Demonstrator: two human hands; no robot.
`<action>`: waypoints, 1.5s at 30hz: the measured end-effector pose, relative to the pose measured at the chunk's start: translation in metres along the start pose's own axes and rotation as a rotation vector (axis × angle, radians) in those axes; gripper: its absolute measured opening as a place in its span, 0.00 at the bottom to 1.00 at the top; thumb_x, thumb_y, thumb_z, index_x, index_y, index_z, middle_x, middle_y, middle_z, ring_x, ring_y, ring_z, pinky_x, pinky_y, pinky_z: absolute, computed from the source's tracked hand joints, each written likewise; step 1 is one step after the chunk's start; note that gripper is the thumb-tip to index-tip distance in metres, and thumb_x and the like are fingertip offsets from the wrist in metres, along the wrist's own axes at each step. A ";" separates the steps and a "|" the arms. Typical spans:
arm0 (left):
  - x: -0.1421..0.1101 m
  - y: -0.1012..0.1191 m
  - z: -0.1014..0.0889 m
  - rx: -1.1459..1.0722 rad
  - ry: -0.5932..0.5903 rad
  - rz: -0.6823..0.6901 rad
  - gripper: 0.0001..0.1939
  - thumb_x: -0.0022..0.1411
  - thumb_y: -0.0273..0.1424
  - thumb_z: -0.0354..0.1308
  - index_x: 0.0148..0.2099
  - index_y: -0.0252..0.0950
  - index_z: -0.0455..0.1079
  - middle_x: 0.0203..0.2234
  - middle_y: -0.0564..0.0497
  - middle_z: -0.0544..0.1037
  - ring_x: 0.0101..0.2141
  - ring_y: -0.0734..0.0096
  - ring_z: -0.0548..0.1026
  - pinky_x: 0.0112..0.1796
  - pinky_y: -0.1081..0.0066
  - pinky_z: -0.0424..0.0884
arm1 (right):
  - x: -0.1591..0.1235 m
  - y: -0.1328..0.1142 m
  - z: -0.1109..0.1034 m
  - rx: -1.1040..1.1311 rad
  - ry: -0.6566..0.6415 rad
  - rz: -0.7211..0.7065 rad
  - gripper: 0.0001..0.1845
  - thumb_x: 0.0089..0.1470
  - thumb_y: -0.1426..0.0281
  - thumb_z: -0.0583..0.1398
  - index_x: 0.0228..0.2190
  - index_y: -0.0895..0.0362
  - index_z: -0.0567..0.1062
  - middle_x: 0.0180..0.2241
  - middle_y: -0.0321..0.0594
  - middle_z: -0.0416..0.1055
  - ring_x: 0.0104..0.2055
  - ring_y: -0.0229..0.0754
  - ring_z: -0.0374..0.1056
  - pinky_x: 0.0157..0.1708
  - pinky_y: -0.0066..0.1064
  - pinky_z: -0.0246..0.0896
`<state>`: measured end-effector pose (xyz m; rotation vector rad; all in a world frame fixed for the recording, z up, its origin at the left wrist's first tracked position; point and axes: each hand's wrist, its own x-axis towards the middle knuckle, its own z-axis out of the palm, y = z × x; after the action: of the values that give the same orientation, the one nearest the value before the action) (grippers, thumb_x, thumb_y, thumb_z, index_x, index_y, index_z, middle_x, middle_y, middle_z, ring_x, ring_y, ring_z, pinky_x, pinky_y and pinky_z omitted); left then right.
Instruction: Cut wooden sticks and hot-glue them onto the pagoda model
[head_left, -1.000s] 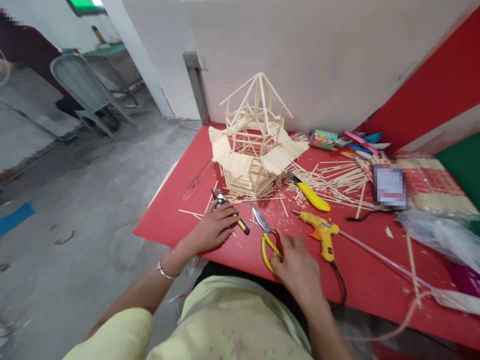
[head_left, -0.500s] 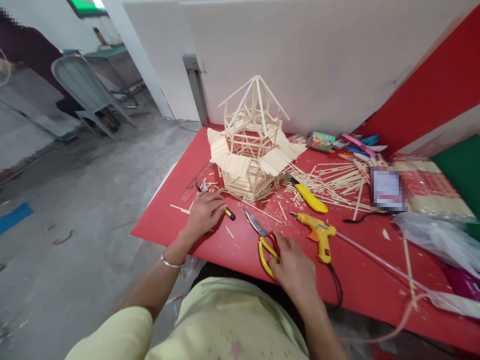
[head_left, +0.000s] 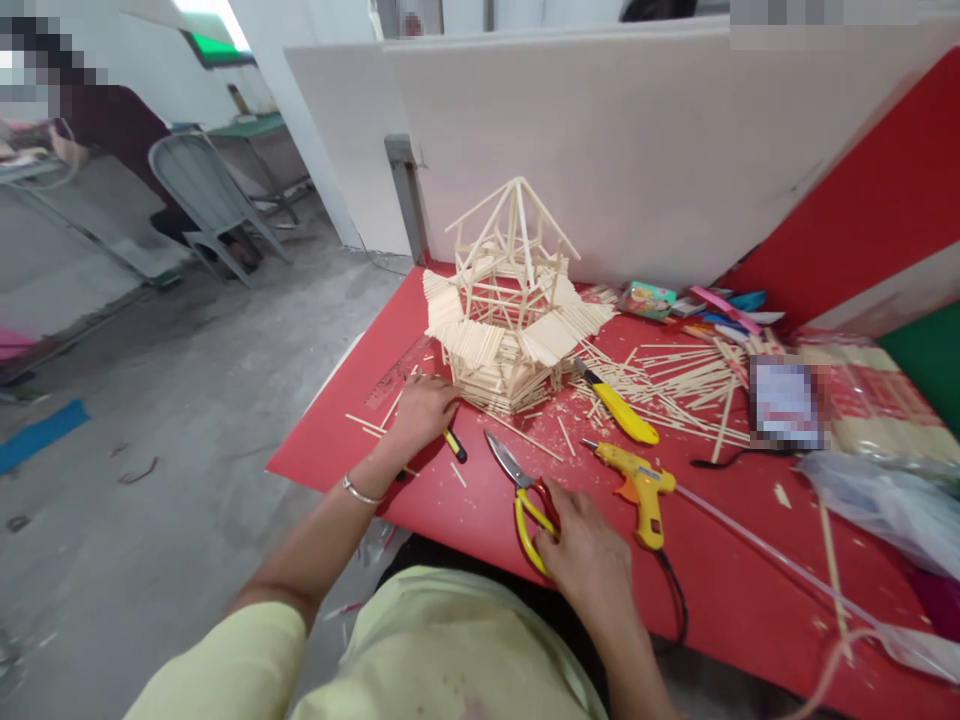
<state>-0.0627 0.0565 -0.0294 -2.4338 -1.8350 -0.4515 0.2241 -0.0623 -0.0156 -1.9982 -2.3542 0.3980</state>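
Note:
My right hand point(head_left: 591, 548) is closed round the red and yellow handles of a pair of scissors point(head_left: 519, 488), whose blades lie over the table pointing away from me. My left hand point(head_left: 421, 412) rests palm down, fingers stretched, over a pair of pliers point(head_left: 454, 445). The pliers' black and yellow handles stick out beneath it, while the hand covers most of the rest. Just beyond that hand stands a pagoda-like model point(head_left: 517, 300) of thin wooden sticks, with slatted lower roof panels and a bare pointed frame on top.
A yellow utility knife point(head_left: 622, 408) and a yellow glue gun point(head_left: 641, 485) lie on the red table point(head_left: 450, 515). Loose sticks point(head_left: 667, 385) spread behind them. A clear ruler point(head_left: 394, 375) is at left, plastic bags point(head_left: 877, 490) at right. Another person sits by a chair point(head_left: 199, 185).
My left hand has shifted left, and the pliers have slid left along with it, away from the scissors. The scissors stay in my right hand. The view has tilted up slightly.

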 end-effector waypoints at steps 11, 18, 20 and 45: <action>0.007 0.005 0.000 0.029 -0.018 0.069 0.11 0.63 0.27 0.52 0.39 0.39 0.77 0.31 0.43 0.79 0.40 0.55 0.73 0.42 0.58 0.61 | 0.014 -0.008 -0.011 -0.012 -0.016 -0.086 0.31 0.54 0.73 0.55 0.60 0.52 0.64 0.45 0.43 0.71 0.42 0.43 0.72 0.36 0.29 0.58; 0.011 0.007 -0.006 -0.017 -0.054 0.052 0.09 0.59 0.24 0.53 0.35 0.36 0.74 0.31 0.42 0.77 0.39 0.55 0.74 0.43 0.57 0.63 | 0.019 -0.011 -0.011 -0.027 -0.047 -0.095 0.34 0.53 0.73 0.55 0.62 0.52 0.62 0.44 0.44 0.69 0.41 0.44 0.71 0.36 0.30 0.58; 0.008 0.009 -0.013 -0.116 -0.049 0.025 0.09 0.61 0.25 0.52 0.36 0.36 0.75 0.30 0.42 0.77 0.39 0.56 0.74 0.44 0.57 0.65 | 0.019 -0.011 -0.010 -0.025 -0.054 -0.090 0.34 0.53 0.73 0.55 0.62 0.52 0.62 0.45 0.45 0.69 0.42 0.44 0.71 0.36 0.30 0.58; 0.046 0.057 -0.042 -1.985 -0.217 -0.718 0.06 0.52 0.24 0.69 0.31 0.29 0.75 0.21 0.49 0.78 0.21 0.78 0.75 0.24 0.80 0.74 | 0.035 -0.028 -0.047 -0.117 -0.111 -0.095 0.18 0.64 0.60 0.53 0.53 0.49 0.69 0.39 0.41 0.74 0.40 0.45 0.73 0.32 0.30 0.55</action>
<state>-0.0052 0.0734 0.0298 -1.7148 -2.8213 -3.4397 0.1997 -0.0239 0.0311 -1.9484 -2.5853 0.3862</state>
